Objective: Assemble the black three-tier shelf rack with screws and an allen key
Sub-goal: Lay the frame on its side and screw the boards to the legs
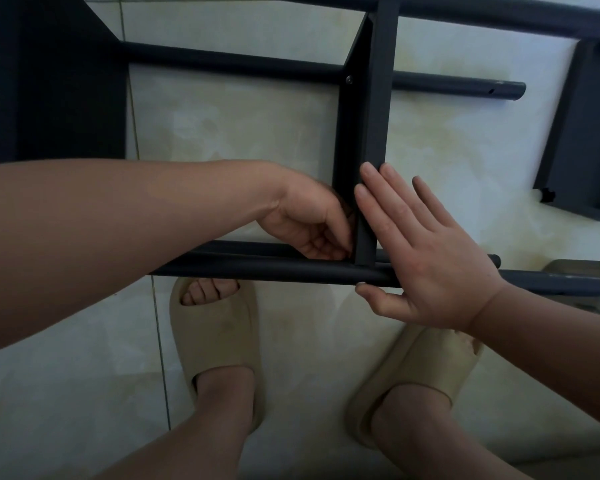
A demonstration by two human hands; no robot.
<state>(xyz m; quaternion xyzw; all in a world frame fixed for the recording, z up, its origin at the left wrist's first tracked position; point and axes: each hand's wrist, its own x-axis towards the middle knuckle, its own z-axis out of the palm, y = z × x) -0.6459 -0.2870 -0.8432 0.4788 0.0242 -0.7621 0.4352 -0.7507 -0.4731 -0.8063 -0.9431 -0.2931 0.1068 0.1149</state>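
The black rack lies on its side on the tiled floor. Its middle shelf panel (371, 109) stands on edge between a far tube (239, 64) and a near tube (264, 266). A screw head (349, 79) shows where the panel meets the far tube. My left hand (312, 223) reaches in from the left, fingers curled against the panel's inner face at the near tube; anything it pinches is hidden. My right hand (426, 251) lies flat against the panel's right face with straight fingers, thumb under the near tube.
Another black shelf panel (59, 84) fills the upper left. A loose black shelf panel (582, 140) lies on the floor at the right. My two feet in beige slippers (219, 344) stand just below the near tube.
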